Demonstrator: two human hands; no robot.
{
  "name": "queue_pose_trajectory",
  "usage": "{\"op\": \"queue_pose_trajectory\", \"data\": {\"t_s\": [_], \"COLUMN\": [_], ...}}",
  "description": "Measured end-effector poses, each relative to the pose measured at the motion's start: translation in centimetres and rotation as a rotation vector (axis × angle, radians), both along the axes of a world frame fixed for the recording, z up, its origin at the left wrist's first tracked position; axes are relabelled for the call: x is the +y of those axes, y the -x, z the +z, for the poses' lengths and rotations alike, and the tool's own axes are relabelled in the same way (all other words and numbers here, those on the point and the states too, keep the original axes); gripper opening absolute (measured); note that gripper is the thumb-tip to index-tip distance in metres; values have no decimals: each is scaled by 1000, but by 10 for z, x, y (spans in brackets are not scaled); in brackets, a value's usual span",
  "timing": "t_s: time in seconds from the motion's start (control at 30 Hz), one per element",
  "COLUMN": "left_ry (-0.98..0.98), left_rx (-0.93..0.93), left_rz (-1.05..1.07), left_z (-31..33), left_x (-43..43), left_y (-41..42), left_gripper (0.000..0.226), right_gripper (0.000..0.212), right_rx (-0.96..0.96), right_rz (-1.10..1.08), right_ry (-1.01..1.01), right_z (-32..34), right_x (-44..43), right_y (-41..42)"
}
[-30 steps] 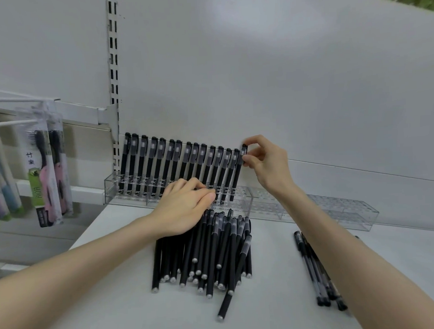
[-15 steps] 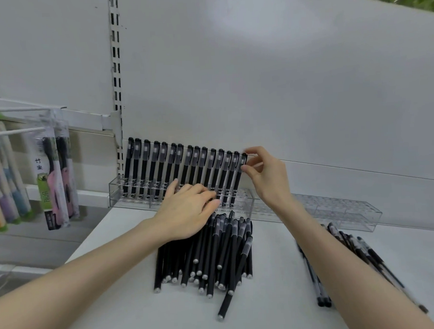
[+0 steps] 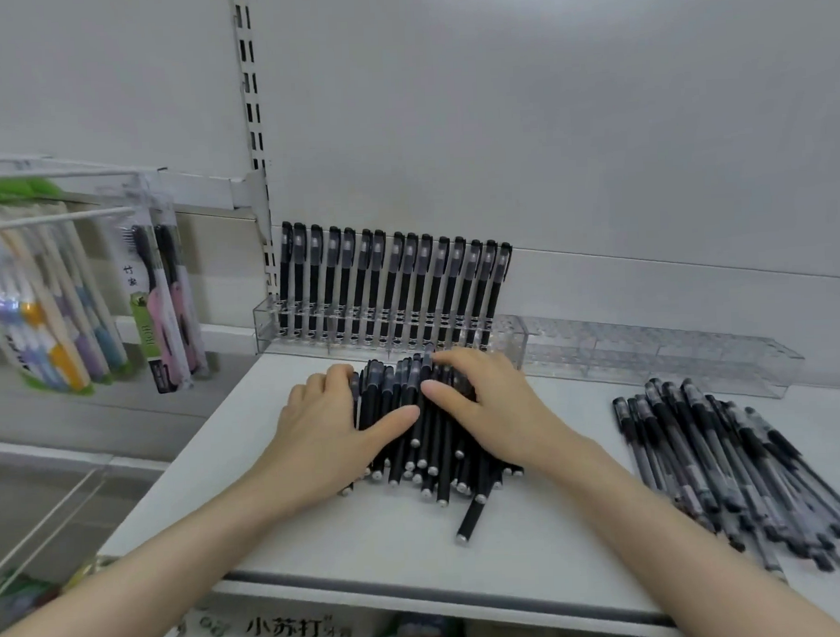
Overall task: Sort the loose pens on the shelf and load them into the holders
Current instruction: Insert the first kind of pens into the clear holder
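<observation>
A pile of loose black pens (image 3: 431, 455) lies on the white shelf (image 3: 322, 539), tips toward me. My left hand (image 3: 324, 431) rests on the pile's left side, thumb laid across the barrels. On the pile's upper right my right hand (image 3: 492, 414) lies with its fingers spread over the caps. Neither hand has lifted a pen. Behind the pile stands a clear holder (image 3: 266, 325) with a full row of upright black pens (image 3: 392, 285). To its right sits a second clear holder (image 3: 675, 360) with no pens in it.
A heap of clear-barrelled pens (image 3: 733, 478) lies on the shelf's right side. Packaged toothbrushes (image 3: 162, 300) hang from hooks at the left. The shelf's front edge (image 3: 420, 592) is close to me, with boxed goods (image 3: 297, 629) below it.
My right hand has let go of the last pen in the holder's row and come down onto the loose pile. My left hand has stayed on the pile.
</observation>
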State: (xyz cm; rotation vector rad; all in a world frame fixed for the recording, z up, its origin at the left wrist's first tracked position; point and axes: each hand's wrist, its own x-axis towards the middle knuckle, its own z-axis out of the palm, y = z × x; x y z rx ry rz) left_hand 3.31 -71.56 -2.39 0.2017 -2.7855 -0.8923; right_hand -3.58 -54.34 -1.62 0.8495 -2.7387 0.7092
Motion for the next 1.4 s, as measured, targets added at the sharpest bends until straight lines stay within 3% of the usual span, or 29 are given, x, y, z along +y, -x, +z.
{"op": "queue_pose_trajectory", "data": {"t_s": [0.33,0.5,0.67,0.73,0.8,0.87,1.0,1.1,1.23,1.4], "left_ry": [-353,-355,-380,-579,-851,-953,-942,-869,-870,-816], "left_rx": [-78,-59,-36,-23,-4,34,99,143,167,267], "left_rz": [3,-34,-138,-171,-275,-403,-585,-619,-580,-394], "left_z": [14,12,11,14,20,27,40,47,50,45], "left_x": [-8,-22,-26,-26,-25,-20,3,15,25,18], "left_y": [18,23,22,20,18,18,25,34,50,74], "left_gripper": [69,19,10,8,9,9,17,16,16,22], "right_gripper": [51,50,49,45,40,35,23,14,14,20], "right_rx": [-74,-90,-91,-92,-95,-106,-181,-157,-155,94], "right_rz": [-3,4,18,22,25,50,171,123,103,-17], "right_ry": [-55,-43,-3,38,144,323,701,896,1021,1095], "right_z": [0,1,2,6,12,22,45,57,62,78], "right_x": [0,1,3,4,4,4,0,1,8,26], "right_y": [-2,-3,-4,-5,-6,-7,-7,0,8,29]}}
